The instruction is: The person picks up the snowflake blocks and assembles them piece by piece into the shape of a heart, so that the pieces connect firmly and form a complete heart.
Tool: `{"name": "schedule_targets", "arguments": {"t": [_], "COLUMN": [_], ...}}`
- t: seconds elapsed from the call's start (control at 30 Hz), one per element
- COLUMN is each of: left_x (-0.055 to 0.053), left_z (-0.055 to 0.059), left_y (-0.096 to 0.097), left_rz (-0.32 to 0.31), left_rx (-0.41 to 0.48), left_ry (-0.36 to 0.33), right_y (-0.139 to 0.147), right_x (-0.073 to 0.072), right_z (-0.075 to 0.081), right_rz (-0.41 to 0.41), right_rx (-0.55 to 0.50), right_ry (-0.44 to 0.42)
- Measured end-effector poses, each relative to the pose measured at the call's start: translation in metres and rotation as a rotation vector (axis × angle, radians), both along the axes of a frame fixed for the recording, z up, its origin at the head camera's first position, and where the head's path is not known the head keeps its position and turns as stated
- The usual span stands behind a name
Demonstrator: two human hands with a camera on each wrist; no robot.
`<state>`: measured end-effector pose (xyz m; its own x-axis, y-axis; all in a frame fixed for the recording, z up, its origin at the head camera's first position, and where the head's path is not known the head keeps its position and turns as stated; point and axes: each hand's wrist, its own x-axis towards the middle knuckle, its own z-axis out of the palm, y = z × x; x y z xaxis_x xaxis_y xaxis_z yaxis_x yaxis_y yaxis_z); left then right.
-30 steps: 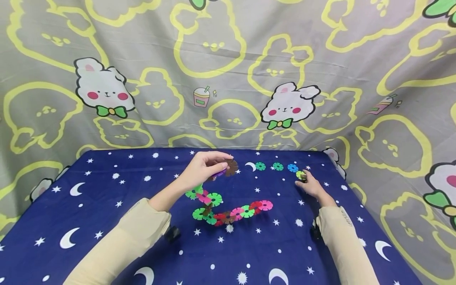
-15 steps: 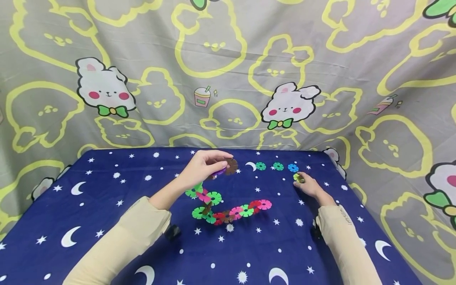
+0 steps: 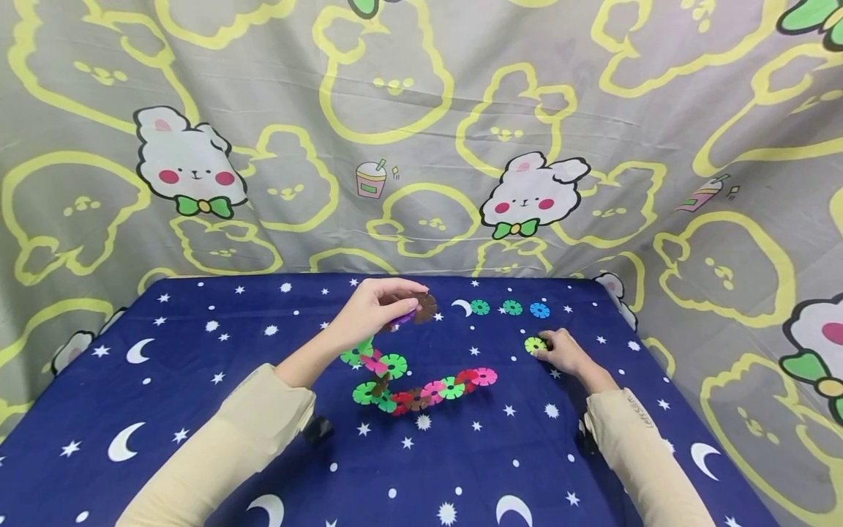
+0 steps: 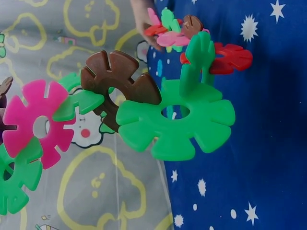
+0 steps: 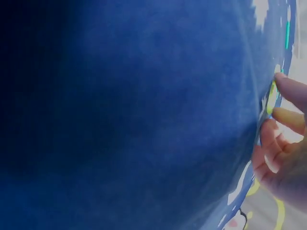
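My left hand (image 3: 375,311) pinches the upper end of a chain of interlocking snowflake discs, by a brown disc (image 3: 426,308) and a purple disc (image 3: 403,318). From there the chain hangs down and curves right, through green discs (image 3: 394,366) to a pink disc (image 3: 485,376) at its free end. Slotted green (image 4: 201,129), brown and pink discs fill the left wrist view; the left hand is not seen there. At the right, thumb and fingers of my right hand (image 3: 566,353) hold a single yellow-green disc (image 3: 535,345). Its edge (image 5: 272,98) shows between fingertips in the right wrist view.
Two loose teal-green discs (image 3: 479,307) and a blue disc (image 3: 539,310) lie in a row near the table's back edge. A dark blue cloth (image 3: 263,417) with moons and stars covers the table. Behind it hangs a grey patterned curtain (image 3: 290,88).
My right hand has picked up the yellow-green disc from beside the blue one and brought it left and nearer to me. The left hand and chain stay almost still.
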<state>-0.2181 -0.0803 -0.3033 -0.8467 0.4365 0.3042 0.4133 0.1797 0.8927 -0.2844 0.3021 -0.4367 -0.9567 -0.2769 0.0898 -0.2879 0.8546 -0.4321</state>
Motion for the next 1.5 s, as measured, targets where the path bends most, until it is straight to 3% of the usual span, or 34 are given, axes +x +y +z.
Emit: {"name": "schedule_targets", "arguments": {"t": [0.13, 0.23, 0.37, 0.5, 0.63, 0.8, 1.1, 1.23, 1.5], "left_x": [-0.001, -0.002, -0.003, -0.002, 0.0, 0.001, 0.004, 0.005, 0.006], "left_z": [0.0, 0.0, -0.001, 0.0, 0.0, 0.0, 0.003, 0.003, 0.0], "left_y": [0.0, 0.0, -0.001, -0.002, -0.001, 0.001, 0.008, 0.009, 0.01], "left_rz": [0.008, 0.014, 0.021, 0.025, 0.026, 0.034, 0.034, 0.026, 0.03], "left_rx": [-0.003, -0.01, -0.018, -0.014, -0.015, -0.016, -0.027, -0.029, -0.035], "left_ry": [0.002, 0.011, 0.024, 0.015, 0.004, 0.005, 0.036, 0.062, 0.143], "right_y": [-0.003, -0.007, -0.018, -0.042, -0.069, -0.097, -0.135, -0.143, -0.148], "right_x": [0.001, 0.0, 0.002, 0.012, 0.024, 0.04, 0.066, 0.07, 0.074], "right_z": [0.004, 0.01, 0.024, 0.047, 0.069, 0.087, 0.118, 0.123, 0.128], "right_rz": [-0.019, -0.021, 0.04, 0.12, 0.176, 0.274, 0.437, 0.434, 0.342], "right_rx": [-0.024, -0.109, -0.246, -0.395, -0.479, -0.605, -0.793, -0.815, -0.779], "right_ry": [-0.041, -0.094, -0.127, -0.087, -0.007, 0.081, 0.053, 0.011, -0.105]}}
